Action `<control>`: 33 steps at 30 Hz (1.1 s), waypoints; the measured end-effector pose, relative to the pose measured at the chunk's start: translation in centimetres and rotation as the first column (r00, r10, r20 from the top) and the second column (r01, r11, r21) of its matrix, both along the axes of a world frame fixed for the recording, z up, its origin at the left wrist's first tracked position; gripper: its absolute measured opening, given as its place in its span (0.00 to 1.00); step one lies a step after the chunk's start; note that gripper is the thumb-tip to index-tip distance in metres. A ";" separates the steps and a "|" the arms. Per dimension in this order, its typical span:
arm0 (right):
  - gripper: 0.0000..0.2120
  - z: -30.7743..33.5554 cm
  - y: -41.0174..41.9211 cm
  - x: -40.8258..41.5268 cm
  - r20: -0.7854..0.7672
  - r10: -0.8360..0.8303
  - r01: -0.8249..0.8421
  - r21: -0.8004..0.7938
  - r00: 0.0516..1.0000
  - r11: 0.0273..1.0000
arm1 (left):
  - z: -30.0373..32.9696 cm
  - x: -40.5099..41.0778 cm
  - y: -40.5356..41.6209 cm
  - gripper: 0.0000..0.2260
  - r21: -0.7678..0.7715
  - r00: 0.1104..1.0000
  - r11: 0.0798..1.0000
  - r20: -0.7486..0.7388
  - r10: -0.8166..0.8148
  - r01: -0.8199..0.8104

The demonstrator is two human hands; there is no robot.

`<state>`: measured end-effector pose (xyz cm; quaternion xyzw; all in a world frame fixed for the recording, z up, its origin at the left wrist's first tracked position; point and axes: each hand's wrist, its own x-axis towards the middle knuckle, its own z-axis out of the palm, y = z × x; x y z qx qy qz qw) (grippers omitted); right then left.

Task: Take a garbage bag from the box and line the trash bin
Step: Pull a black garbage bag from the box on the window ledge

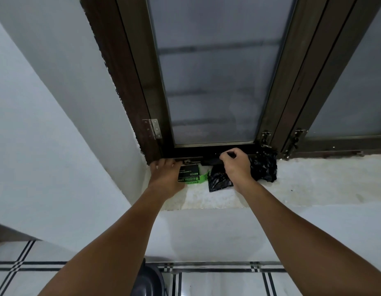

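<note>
Head view: both hands up on the windowsill (302, 178), arms at full reach.

Left hand (165, 175) lies flat with fingers spread over the left end of the black-and-green garbage bag box (190, 175), pinning it to the sill. It isn't wrapped around the box, just pressing down.

Right hand (235, 165) is curled closed, fingertips pinching what looks like black film at the box's right end. Can't tell if that's one bag or several layers. Crumpled black garbage bag plastic (263, 169) sits just right of and behind that hand, and more of it (218, 181) spills out below the wrist, between the two hands.

Trash bin (148, 280): only a dark rounded rim shows at the bottom edge, well below both hands and between the forearms. No liner visible on it.

Risks as I judge them:
- Box is only held by palm pressure. A hard pull with the right hand could slide it along the sill or off the front edge.
- Loose plastic is bunched up. The pinch may drag out extra bags or tear thin film at the perforation.
- Window latch (266, 138) hardware is just above the right hand, so film could snag there.
- Black on black against the window frame (206, 151), making it hard to find a bag edge.
</note>
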<state>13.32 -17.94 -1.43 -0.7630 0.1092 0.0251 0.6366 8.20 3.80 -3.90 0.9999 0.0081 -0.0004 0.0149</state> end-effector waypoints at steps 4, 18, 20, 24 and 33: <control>0.03 -0.1 0.2 -0.3 -0.052 0.157 -0.162 -0.107 0.986 0.981 | -0.5 -0.2 -0.2 0.24 -0.051 0.999 0.998 0.035 0.032 -0.030; 0.09 1.4 1.4 -0.9 -0.072 0.235 -0.233 0.037 0.969 0.972 | 0.8 0.5 -2.5 0.28 -0.558 0.993 0.829 0.082 0.087 -0.027; 0.08 1.3 1.1 -0.9 -0.020 0.229 -0.228 0.055 0.973 0.972 | 0.9 0.4 -2.5 0.27 -0.567 0.992 0.823 0.078 0.101 -0.040; 0.11 1.2 0.8 -0.7 -0.043 0.218 -0.215 0.057 0.975 0.975 | 1.1 0.4 -2.6 0.28 -0.607 0.990 0.791 0.052 0.133 -0.075; 0.11 1.3 0.2 -0.8 -0.126 0.209 -0.165 0.290 0.970 0.943 | 1.6 0.2 -2.1 0.25 -0.676 0.973 0.730 0.083 0.215 -0.104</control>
